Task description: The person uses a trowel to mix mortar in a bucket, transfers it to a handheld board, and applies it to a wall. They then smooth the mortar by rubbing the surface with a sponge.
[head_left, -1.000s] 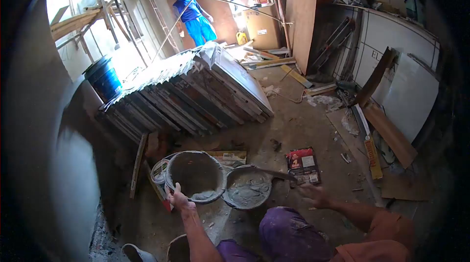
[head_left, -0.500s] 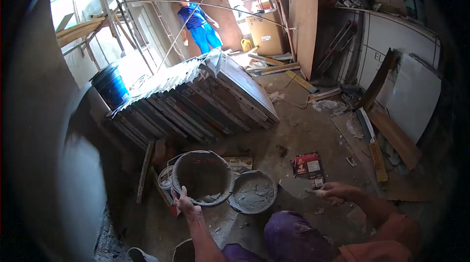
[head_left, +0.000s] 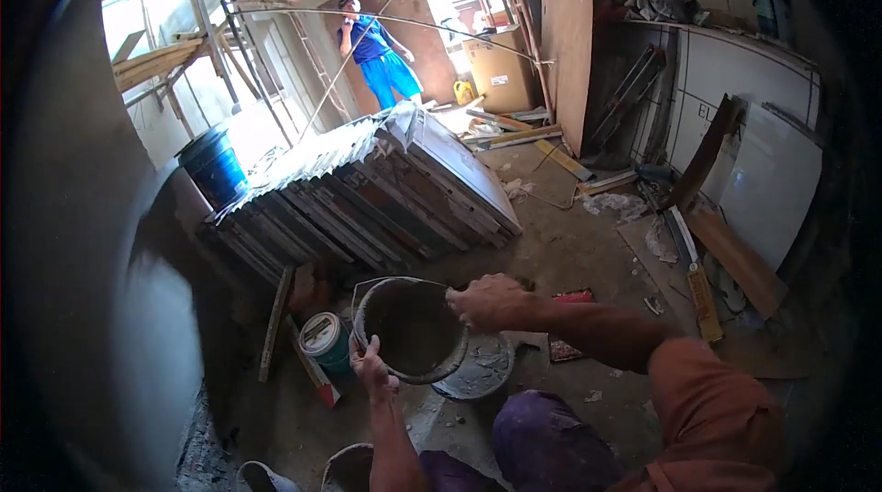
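A mortar-smeared bucket tilts beside and partly over a second tub of wet grey mortar. My left hand grips the tilted bucket's near left rim, thumb up. At its upper right rim is my right hand, fingers closed; what they hold is hidden, and no trowel can be made out clearly. The inside of the tilted bucket is dark. A teal pail with a white lid stands to the left.
Stacked panels lie ahead, with a blue bucket at their left end. A person stands behind, near scaffolding. Boards and debris lie to the right. A red packet lies beyond my right forearm.
My right hand has moved left from the floor by the red packet to the bucket's rim. The bucket and my left hand have shifted right, uncovering more of the teal pail.
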Demonstrator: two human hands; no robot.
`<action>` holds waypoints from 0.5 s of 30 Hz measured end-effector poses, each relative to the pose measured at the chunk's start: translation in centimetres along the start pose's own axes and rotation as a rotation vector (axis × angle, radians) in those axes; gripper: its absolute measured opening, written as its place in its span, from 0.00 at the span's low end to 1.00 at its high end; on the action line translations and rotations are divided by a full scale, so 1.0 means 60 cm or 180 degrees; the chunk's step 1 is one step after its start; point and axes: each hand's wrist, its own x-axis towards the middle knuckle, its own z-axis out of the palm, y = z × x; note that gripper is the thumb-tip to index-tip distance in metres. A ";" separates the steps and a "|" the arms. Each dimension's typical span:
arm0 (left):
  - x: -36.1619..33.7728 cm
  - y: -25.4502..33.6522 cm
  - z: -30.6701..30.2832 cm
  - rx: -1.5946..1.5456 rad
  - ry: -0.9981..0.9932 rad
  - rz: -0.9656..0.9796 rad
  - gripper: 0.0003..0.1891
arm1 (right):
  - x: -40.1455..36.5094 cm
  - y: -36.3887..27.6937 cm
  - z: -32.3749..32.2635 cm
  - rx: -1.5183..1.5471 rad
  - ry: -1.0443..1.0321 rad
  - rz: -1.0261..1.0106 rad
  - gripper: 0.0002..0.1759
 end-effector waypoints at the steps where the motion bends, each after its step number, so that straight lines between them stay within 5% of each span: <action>1: 0.008 -0.014 -0.006 -0.0004 -0.0002 0.0003 0.18 | 0.020 -0.002 0.018 -0.0317 0.0008 -0.0145 0.16; 3: 0.009 -0.019 -0.008 -0.0530 -0.0684 0.0103 0.17 | 0.053 -0.013 0.044 -0.0404 -0.0119 -0.0216 0.16; 8: 0.004 -0.012 0.006 -0.0555 -0.0565 0.0007 0.17 | 0.081 -0.012 0.041 -0.0537 -0.0335 -0.0434 0.16; 15: -0.012 0.007 0.021 -0.0570 -0.0820 -0.0122 0.17 | 0.108 0.034 0.007 -0.0090 -0.1559 -0.0572 0.19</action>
